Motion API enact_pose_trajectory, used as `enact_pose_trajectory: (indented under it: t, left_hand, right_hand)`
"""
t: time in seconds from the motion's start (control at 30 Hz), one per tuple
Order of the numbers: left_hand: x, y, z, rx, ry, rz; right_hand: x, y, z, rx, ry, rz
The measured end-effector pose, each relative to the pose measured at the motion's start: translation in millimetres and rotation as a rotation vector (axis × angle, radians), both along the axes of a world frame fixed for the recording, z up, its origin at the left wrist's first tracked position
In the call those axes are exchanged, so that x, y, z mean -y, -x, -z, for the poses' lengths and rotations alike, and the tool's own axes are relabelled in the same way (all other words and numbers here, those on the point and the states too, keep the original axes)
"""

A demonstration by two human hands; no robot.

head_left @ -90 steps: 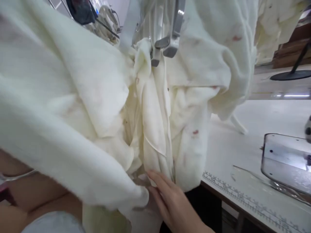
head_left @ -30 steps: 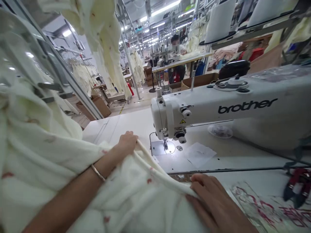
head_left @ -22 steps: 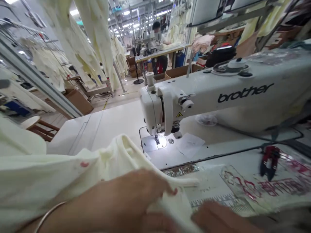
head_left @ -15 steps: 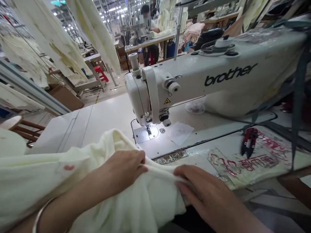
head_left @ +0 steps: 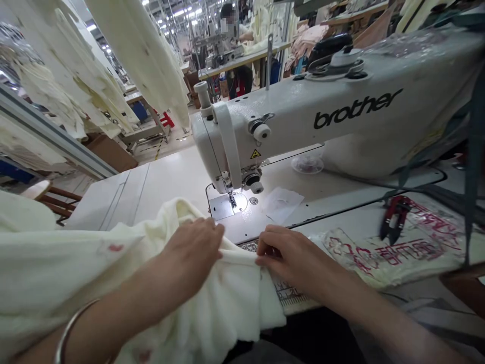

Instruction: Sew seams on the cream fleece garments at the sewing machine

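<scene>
A cream fleece garment (head_left: 113,273) with small red marks lies bunched across my lap and the near edge of the sewing table (head_left: 162,182). My left hand (head_left: 193,250) rests on top of it with the fingers closed over a fold. My right hand (head_left: 288,255) pinches the garment's edge just right of the left hand. Both hands sit a short way in front of the lit needle plate (head_left: 227,205) of the white Brother sewing machine (head_left: 303,116). A bangle (head_left: 70,331) circles my left wrist.
Red-handled thread snips (head_left: 394,217) lie on a printed plastic sheet (head_left: 382,250) at the right. A ruler strip (head_left: 288,293) runs along the table's front edge. Cream garments (head_left: 144,55) hang at upper left. Another person (head_left: 231,30) sits at a distant machine.
The view swung from a hanging bundle of garments to the sewing machine. My hands carried the cream garment onto the table and now hold its edge closer to the needle plate.
</scene>
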State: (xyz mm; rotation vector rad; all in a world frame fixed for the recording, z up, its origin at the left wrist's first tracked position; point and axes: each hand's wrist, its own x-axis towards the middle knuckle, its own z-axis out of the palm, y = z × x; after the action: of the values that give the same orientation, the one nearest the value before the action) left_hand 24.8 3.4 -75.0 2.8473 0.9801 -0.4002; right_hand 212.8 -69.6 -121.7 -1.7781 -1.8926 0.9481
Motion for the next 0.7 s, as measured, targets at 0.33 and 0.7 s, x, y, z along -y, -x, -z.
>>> enact_pose_trajectory:
  t: [0.33, 0.7]
  left_hand:
    - [7, -23, 16.3, 0.189, 0.275, 0.048]
    - [7, -13, -11.1, 0.277, 0.396, -0.012]
  right_hand:
    - [-9, -19, -14.1, -0.119, -0.038, -0.201]
    - [-8, -24, -38.5, -0.125, 0.044, -0.219]
